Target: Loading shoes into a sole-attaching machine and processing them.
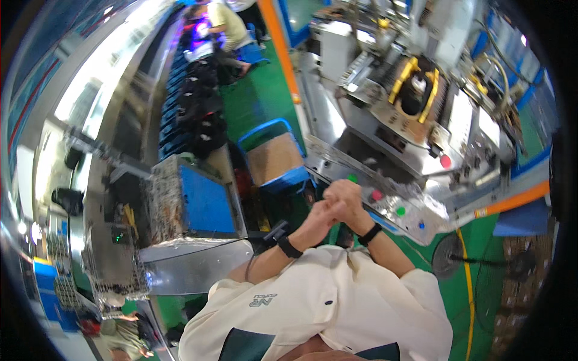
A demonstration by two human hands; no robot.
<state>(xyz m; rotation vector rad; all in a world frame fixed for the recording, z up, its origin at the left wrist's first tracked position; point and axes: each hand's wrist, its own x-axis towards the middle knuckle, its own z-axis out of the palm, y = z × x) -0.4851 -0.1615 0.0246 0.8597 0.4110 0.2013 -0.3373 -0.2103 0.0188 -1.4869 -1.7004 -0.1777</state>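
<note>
My left hand (323, 220) and my right hand (344, 194) are brought together in front of my chest, touching each other. The fingers of both are curled closed, and whatever may lie between them is hidden. Just beyond them runs the metal control panel of a machine, with a green button (352, 178), a red button (376, 195) and a blue button (421, 225). Further up on this machine, two yellow pads (428, 95) flank a dark oval opening (414, 90). A black band with a small device (281, 234) is strapped to my left wrist, and a black band (369, 234) circles my right wrist.
To the left stands a metal-framed box with a blue panel (208, 203) beside a conveyor line carrying black items (201, 102). A blue-framed chair (277, 157) with a brown seat stands ahead. A seated person (227, 30) works far off. A fan (448, 256) stands at right.
</note>
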